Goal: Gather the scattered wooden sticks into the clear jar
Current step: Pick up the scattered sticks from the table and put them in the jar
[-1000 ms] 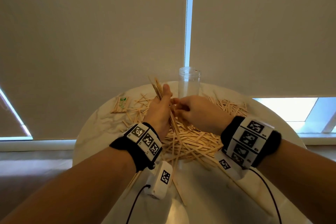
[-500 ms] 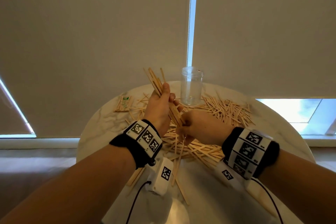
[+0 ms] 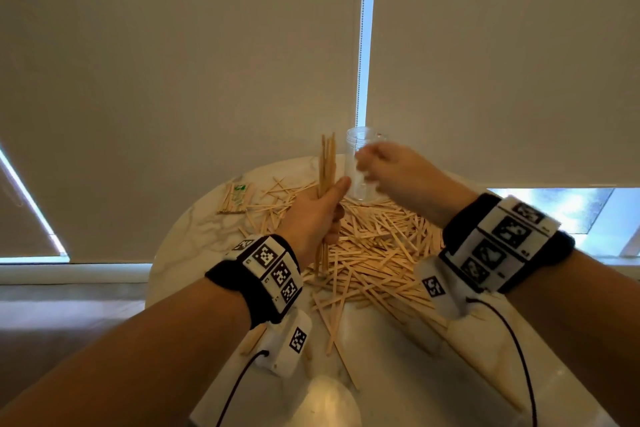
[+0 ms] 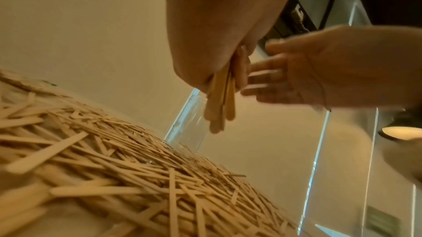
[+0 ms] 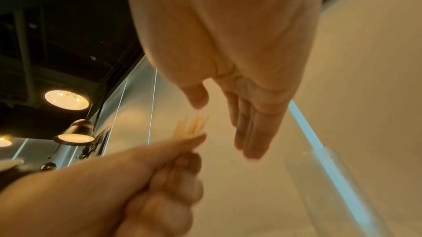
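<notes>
My left hand (image 3: pixel 320 215) grips a bundle of wooden sticks (image 3: pixel 327 163) upright above the pile; the bundle's lower ends (image 4: pixel 220 103) poke out below the fist. The clear jar (image 3: pixel 360 166) stands upright at the back of the round table, just right of the bundle. My right hand (image 3: pixel 384 163) is raised in front of the jar with fingers (image 5: pixel 251 132) straight and nothing in them. A big heap of loose sticks (image 3: pixel 374 253) covers the table's middle, also seen as the heap (image 4: pixel 114 159) from the left wrist.
The round marble table (image 3: pixel 194 225) sits against drawn window blinds. A small wrapped packet of sticks (image 3: pixel 235 198) lies at the back left. A few stray sticks (image 3: pixel 332 329) reach toward the near edge. Cables run from both wrist cameras.
My left hand turned its bundle upright and lifted it. My right hand let go of the sticks, rose and moved back toward the jar with fingers opened.
</notes>
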